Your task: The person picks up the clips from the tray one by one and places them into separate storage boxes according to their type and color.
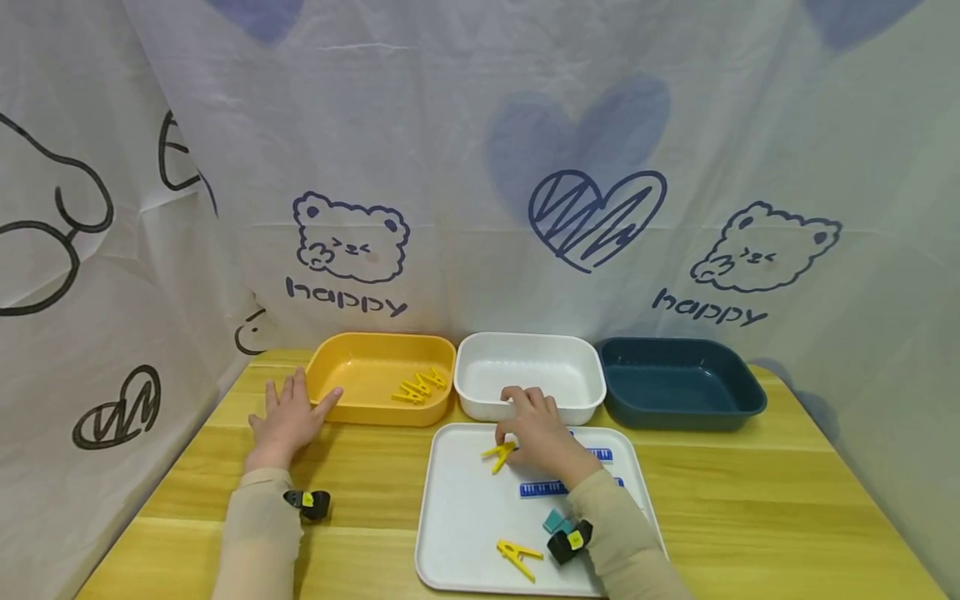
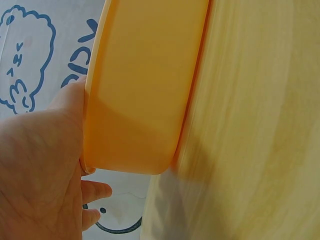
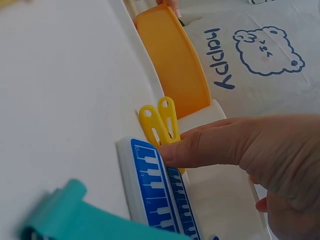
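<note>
My right hand (image 1: 543, 442) pinches a yellow clothespin (image 1: 501, 456) between thumb and forefinger, over the upper part of a white tray (image 1: 457, 517). Its two handle ends point away from the fingers in the right wrist view. Beside the thumb are white pieces with blue piano-key print (image 3: 150, 180). My left hand (image 1: 287, 421) rests at the left end of a yellow bin (image 1: 352, 414), fingers spread, thumb by the rim. Several yellow clothespins (image 1: 420, 387) lie inside that bin. Another yellow clothespin (image 1: 517, 558) lies low on the tray.
Right of the yellow bin stand a white bin (image 1: 480, 408) and a dark blue bin (image 1: 682, 417), in a row along the back of the wooden table (image 1: 750, 517). A teal piece (image 1: 555, 522) sits on the tray near the right wrist. A printed cloth (image 1: 465, 275) hangs behind.
</note>
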A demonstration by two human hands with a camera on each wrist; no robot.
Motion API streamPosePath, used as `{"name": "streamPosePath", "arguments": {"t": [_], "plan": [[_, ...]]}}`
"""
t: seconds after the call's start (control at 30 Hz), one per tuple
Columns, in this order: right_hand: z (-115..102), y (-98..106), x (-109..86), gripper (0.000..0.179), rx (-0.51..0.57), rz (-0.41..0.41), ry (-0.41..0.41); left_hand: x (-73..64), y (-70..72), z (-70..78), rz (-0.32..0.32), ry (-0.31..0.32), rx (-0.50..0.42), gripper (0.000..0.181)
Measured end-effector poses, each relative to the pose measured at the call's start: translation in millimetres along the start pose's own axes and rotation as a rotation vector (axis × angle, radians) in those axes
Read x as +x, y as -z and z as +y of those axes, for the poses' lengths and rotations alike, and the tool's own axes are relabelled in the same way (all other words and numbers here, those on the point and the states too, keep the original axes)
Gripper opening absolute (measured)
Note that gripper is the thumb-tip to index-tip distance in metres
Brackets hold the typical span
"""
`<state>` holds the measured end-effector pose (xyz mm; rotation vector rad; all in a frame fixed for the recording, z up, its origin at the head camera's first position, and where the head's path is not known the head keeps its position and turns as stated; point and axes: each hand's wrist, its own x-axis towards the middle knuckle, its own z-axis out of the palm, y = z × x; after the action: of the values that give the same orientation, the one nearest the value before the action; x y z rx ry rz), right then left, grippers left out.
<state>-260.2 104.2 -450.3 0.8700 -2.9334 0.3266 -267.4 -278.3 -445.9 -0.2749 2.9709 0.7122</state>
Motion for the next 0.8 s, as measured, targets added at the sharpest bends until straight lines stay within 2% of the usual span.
{"name": "streamPosePath", "arguments": {"t": [0.33, 0.53, 0.8], "plan": [[-2.1, -2.9, 0.9, 0.014, -0.039, 0.002, 0.007, -1.6, -0.1, -0.8, -0.003, 0.001, 0.006, 0.104], [-4.5, -4.5, 1.3, 0.014, -0.053, -0.007, -0.016, -0.9, -0.6, -1.4, -0.006, -0.004, 0.005, 0.105], [-5.0, -3.1, 4.6, 0.014, -0.051, 0.058, -0.01, 0.2, -0.6, -1.1, -0.001, -0.012, 0.011, 0.105]]}}
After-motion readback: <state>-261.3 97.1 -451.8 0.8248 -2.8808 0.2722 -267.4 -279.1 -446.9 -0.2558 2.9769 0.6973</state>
